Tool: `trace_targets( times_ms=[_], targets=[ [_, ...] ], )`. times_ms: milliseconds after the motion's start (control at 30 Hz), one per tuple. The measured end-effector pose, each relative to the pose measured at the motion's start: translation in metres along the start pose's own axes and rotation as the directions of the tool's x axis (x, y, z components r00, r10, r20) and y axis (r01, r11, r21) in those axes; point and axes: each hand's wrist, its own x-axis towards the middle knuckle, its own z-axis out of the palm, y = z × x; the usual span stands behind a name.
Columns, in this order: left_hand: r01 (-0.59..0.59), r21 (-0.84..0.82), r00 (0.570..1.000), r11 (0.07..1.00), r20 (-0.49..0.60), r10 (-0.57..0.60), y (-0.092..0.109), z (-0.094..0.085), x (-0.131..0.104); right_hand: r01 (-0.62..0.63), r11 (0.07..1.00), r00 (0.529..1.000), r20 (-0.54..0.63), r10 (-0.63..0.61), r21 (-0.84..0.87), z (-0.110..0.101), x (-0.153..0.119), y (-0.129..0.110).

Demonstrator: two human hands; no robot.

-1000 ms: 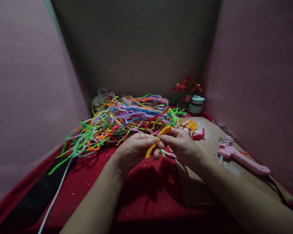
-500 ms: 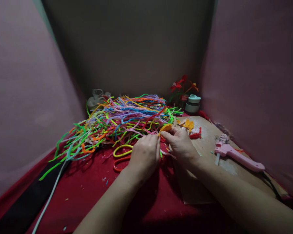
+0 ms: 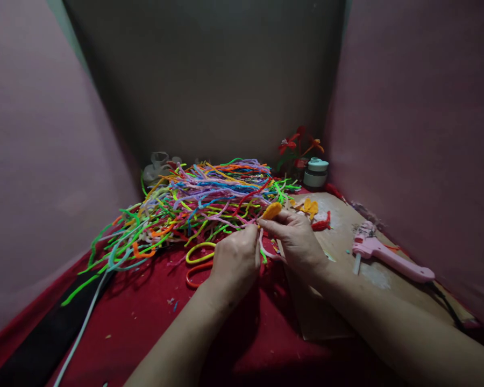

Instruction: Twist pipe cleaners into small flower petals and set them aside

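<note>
My right hand (image 3: 296, 236) is closed in a pinch on an orange pipe-cleaner petal (image 3: 272, 210), whose rounded end sticks up past the fingertips. Touching it from the left, my left hand (image 3: 236, 255) is closed at the petal's lower end; its fingertips are mostly hidden behind the back of the hand. Just beyond both hands spreads a heap of multicoloured pipe cleaners (image 3: 221, 188). Scissors with yellow and red handle loops (image 3: 200, 252) lie beside my left hand, partly covered by it.
A pink glue gun (image 3: 391, 258) rests on a brown board (image 3: 342, 226) at the right, near more orange petals (image 3: 310, 207) and a red piece (image 3: 321, 223). Behind stand a lidded jar (image 3: 316, 174) and red pipe-cleaner flowers (image 3: 290, 144). A white cord (image 3: 84, 322) crosses the left side.
The orange petal has turned more upright between my fingers, and my left hand has shifted slightly down at its base. The whole view has moved a little.
</note>
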Motion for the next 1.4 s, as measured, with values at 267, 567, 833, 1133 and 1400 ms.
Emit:
trace_targets(
  times_ms=[267, 567, 833, 1133, 1400],
  targets=[
    [0.04, 0.341, 0.986, 0.939, 0.14, -0.093, 0.004, 0.006, -0.004, 0.097, 0.972, 0.981, -0.142, -0.13, -0.215, -0.004, 0.004, -0.002],
    [0.287, -0.792, 0.953, 0.539, 0.181, -0.242, -0.019, -0.021, 0.012, -0.206, 0.976, 0.968, 0.128, 0.214, -0.071, 0.0, -0.001, -0.009],
    [0.313, -0.941, 0.94, 0.129, 0.287, -0.184, -0.024, -0.015, 0.009, -0.381, 0.925, 0.875, 0.326, 0.358, 0.005, 0.0, -0.003, -0.006],
    [0.329, -0.91, 0.935, 0.25, 0.279, -0.217, -0.02, -0.015, 0.009, -0.397, 0.918, 0.867, 0.333, 0.371, 0.008, -0.001, -0.005, 0.001],
    [0.047, -0.586, 0.9, 0.809, -0.327, -0.289, -0.012, -0.001, 0.007, -0.561, 0.82, 0.812, 0.269, 0.519, 0.113, 0.004, -0.007, 0.003]
  ],
)
